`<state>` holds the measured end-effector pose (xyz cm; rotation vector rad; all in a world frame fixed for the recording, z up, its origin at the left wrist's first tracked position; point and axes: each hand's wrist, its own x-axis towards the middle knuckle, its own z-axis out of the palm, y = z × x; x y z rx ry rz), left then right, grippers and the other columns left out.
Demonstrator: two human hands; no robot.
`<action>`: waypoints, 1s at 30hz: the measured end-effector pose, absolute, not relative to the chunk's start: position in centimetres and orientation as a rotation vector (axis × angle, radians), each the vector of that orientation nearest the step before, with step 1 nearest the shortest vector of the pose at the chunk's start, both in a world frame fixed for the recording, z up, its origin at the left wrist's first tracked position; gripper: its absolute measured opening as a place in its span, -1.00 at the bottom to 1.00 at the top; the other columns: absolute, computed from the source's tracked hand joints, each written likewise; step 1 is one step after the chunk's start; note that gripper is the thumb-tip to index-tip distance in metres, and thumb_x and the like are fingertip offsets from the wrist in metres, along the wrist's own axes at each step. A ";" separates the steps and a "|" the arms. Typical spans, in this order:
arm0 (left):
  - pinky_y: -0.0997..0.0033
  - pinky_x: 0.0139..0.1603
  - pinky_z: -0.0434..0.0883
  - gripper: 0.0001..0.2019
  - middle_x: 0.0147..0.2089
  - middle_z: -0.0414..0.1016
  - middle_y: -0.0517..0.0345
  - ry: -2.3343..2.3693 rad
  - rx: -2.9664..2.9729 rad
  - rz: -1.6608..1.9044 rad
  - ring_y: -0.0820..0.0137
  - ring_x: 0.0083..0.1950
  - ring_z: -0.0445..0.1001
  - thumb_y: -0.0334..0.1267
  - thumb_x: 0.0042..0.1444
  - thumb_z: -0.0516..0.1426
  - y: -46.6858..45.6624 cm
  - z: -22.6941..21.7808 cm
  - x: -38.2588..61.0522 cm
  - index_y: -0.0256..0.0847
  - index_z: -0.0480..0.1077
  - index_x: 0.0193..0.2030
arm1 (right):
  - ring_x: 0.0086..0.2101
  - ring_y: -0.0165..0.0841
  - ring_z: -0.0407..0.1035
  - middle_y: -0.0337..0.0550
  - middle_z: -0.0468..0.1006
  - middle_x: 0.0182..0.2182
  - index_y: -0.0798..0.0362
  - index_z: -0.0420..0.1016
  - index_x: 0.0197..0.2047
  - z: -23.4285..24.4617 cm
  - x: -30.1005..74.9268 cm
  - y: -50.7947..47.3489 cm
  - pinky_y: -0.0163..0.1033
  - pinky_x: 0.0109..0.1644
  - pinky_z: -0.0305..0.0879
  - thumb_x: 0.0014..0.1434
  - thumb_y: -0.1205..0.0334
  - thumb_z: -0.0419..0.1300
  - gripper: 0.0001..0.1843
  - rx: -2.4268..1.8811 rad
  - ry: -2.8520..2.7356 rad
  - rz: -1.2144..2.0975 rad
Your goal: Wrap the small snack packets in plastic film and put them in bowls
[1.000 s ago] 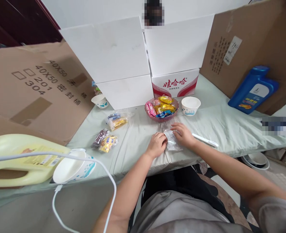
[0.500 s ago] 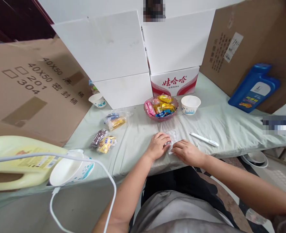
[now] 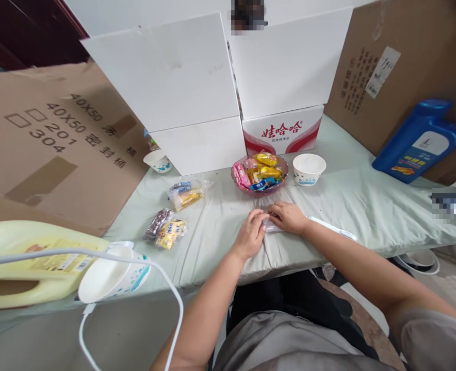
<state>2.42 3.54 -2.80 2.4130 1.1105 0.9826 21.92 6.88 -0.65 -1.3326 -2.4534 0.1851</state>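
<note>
- The left hand (image 3: 250, 234) and right hand (image 3: 290, 219) met over a bag (image 3: 273, 226), fingers bent and nearly closed; whether they pinched it or only pressed on it, I cannot tell.
- The bag was clear, crinkled plastic, mostly hidden under the fingers, lying on the pale green cloth (image 3: 212, 226) near its front edge.
- Behind it, a white carton (image 3: 309, 126) read "娃哈哈" in red, with "饮用纯净水" beneath.
- The brown box (image 3: 38, 180) at left read "40X50 汤桶", "40X50 密封桶", "201" and "304".
- A blue bottle (image 3: 417, 147) at right had a label too small to read.
- A pink glass bowl (image 3: 259, 192) held sweets (image 3: 266, 171) in yellow, pink and blue wrappers.
- Just beside it stood a white paper cup (image 3: 308, 178).
- Left of the hands lay wrapped snacks (image 3: 171, 233), purple and yellow.
</note>
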 end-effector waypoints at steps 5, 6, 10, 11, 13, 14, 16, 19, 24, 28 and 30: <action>0.07 0.18 0.36 -0.81 0.06 0.33 -0.04 1.311 2.469 0.918 0.19 0.12 0.34 -0.27 0.18 0.13 3.5 -2.8 2.8 -0.20 0.40 -0.06 | -0.27 -0.31 0.40 -0.06 0.51 -0.24 0.07 0.50 -0.13 -1.6 22.1 6.7 -0.26 -0.20 0.21 0.28 0.14 0.12 -0.78 -1.312 -2.401 0.184; 0.06 0.17 0.36 -0.78 0.05 0.34 -0.04 1.351 2.475 0.911 0.17 0.11 0.33 -0.28 0.14 0.17 3.6 -2.8 2.9 -0.21 0.40 -0.06 | -0.26 -0.28 0.38 -0.05 0.50 -0.24 0.07 0.50 -0.14 -1.6 22.3 6.8 -0.24 -0.19 0.22 0.28 0.15 0.11 -0.78 -1.341 -2.362 0.163; 0.04 0.16 0.36 -0.69 0.03 0.35 -0.03 1.400 2.496 0.914 0.15 0.09 0.33 -0.30 0.05 0.24 3.7 -3.0 3.2 -0.23 0.38 -0.04 | -0.17 -0.15 0.31 0.06 0.47 -0.22 0.09 0.51 -0.18 -1.1 23.2 7.1 -0.08 -0.05 0.24 0.28 0.29 0.02 -0.77 -1.427 -2.012 -0.043; 0.03 0.16 0.36 -0.69 0.02 0.36 -0.04 1.397 2.501 0.917 0.14 0.08 0.33 -0.30 0.05 0.24 3.7 -3.0 3.3 -0.23 0.38 -0.04 | -0.15 -0.14 0.29 0.08 0.47 -0.19 0.09 0.51 -0.17 -1.0 23.3 7.0 -0.04 -0.02 0.23 0.28 0.30 0.02 -0.77 -1.372 -1.981 -0.074; 0.02 0.16 0.36 -0.69 0.00 0.37 -0.05 1.386 2.499 0.927 0.14 0.08 0.34 -0.31 0.05 0.23 3.7 -3.0 3.2 -0.24 0.38 -0.04 | -0.11 -0.15 0.28 0.06 0.48 -0.13 0.06 0.51 -0.13 -0.9 23.1 6.3 -0.03 0.03 0.22 0.27 0.28 0.05 -0.78 -1.157 -2.106 -0.048; 0.02 0.16 0.36 -0.69 0.00 0.38 -0.06 1.376 2.490 0.939 0.14 0.08 0.34 -0.33 0.04 0.22 3.7 -3.0 3.1 -0.25 0.38 -0.04 | -0.10 -0.17 0.28 0.04 0.49 -0.11 0.05 0.51 -0.11 -1.0 22.8 5.8 -0.04 0.03 0.23 0.27 0.27 0.07 -0.79 -1.043 -2.216 -0.003; 0.04 0.16 0.37 -0.70 0.01 0.38 -0.06 1.351 2.449 0.981 0.16 0.08 0.35 -0.41 0.04 0.17 3.7 -3.0 2.9 -0.24 0.37 -0.04 | -0.10 -0.20 0.30 0.01 0.50 -0.10 0.03 0.51 -0.08 -1.4 22.0 4.7 -0.07 0.01 0.25 0.28 0.27 0.09 -0.78 -0.930 -2.397 0.087; 0.10 0.14 0.39 -0.66 -0.02 0.40 -0.01 1.314 2.359 1.065 0.23 0.07 0.38 -0.53 0.02 0.07 3.8 -3.0 2.5 -0.20 0.36 -0.05 | -0.17 -0.23 0.33 -0.01 0.53 -0.18 0.06 0.53 -0.12 -1.9 21.6 3.6 -0.11 -0.07 0.28 0.28 0.34 0.07 -0.79 -0.991 -2.512 0.111; 0.12 0.07 0.41 -0.80 -0.11 0.43 0.05 1.302 2.360 1.024 0.24 0.00 0.38 -0.50 0.06 0.08 3.8 -2.7 2.5 -0.18 0.38 -0.19 | -0.19 -0.26 0.37 -0.04 0.54 -0.19 0.02 0.53 -0.13 1.7 25.8 6.3 -0.18 -0.11 0.32 0.28 0.42 -0.01 -0.70 -1.044 -2.362 -0.020; 0.13 0.01 0.40 -0.86 -0.14 0.42 0.07 1.316 2.398 0.932 0.23 -0.04 0.36 -0.48 0.08 0.11 3.8 -2.1 2.8 -0.18 0.39 -0.25 | -0.04 -0.16 0.34 0.03 0.50 -0.09 0.01 0.55 -0.09 7.4 30.4 12.6 -0.08 0.02 0.29 0.30 0.30 0.00 -0.71 -1.387 -1.995 -0.303; 0.14 0.00 0.40 -0.87 -0.13 0.42 0.07 1.324 2.395 0.904 0.23 -0.04 0.35 -0.47 0.09 0.11 3.8 -1.9 2.8 -0.18 0.40 -0.25 | -0.01 -0.13 0.33 0.07 0.49 -0.05 0.06 0.56 -0.07 8.8 31.8 16.0 -0.07 0.03 0.29 0.27 0.31 0.05 -0.72 -1.715 -2.073 -0.238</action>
